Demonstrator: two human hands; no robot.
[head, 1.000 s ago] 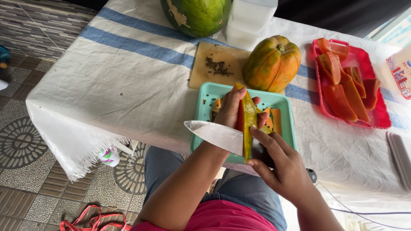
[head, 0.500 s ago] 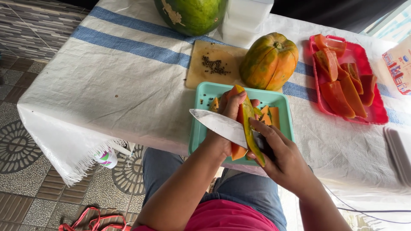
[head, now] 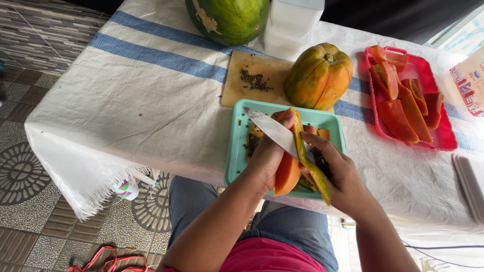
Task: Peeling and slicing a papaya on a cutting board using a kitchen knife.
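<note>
Knife point(head: 275, 132) blade now swings toward 10 o'clock, right hand point(head: 343, 176) grip closed on handle, left hand point(head: 267, 156) pinching the soft, slippery papaya slice point(head: 288, 174) mid-length over the teal tray point(head: 233, 151).

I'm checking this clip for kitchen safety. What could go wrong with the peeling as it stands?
The knife runs along the papaya slice close to the left hand fingers, so a slip could cut them. The slice is held in the air over the teal tray, and the hanging peel strip by the right hand might drop past its edge.
</note>
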